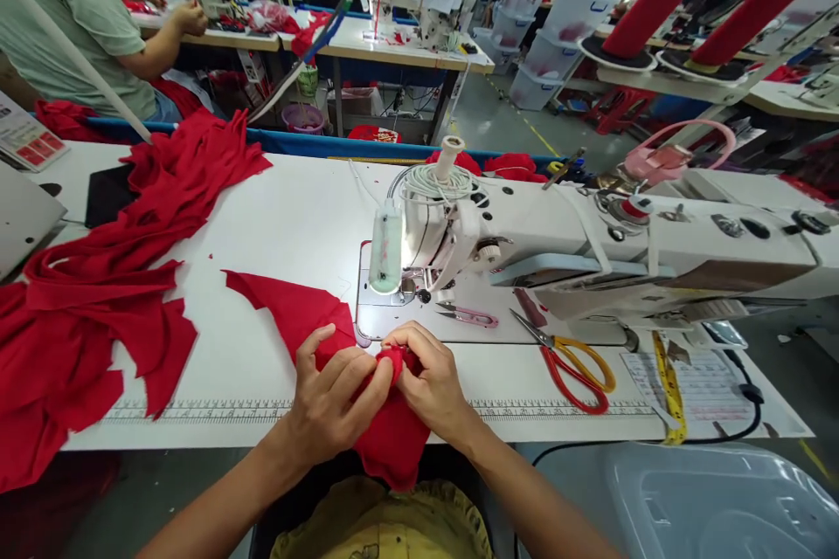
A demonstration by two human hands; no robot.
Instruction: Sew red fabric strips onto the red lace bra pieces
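Both hands are pinched down on the same red fabric piece point(308, 314) right at the near edge of the white table point(294, 210). The left hand point(331, 397) has its fingers curled closed over a bunched fold of it, and the right hand point(426, 380) is closed on that same fold from the other side, fingertips nearly meeting the left ones. The rest of the piece spreads flat toward the far left on the table, and part of it hangs off the near edge over a yellow garment point(386, 524).

Just beyond the hands sits the sewing machine point(590, 244), with small thread snips point(468, 314) on its plate and orange-handled scissors point(577, 362) to the right, plus a yellow tape measure point(669, 384) draped near the right end.

Big pile of red fabric point(98, 279) takes up the left side. Container-wise, there's a grey plastic bin point(714, 498) at near right, can't tell what's in it. Another person in a green shirt point(79, 26) is working at the far left.
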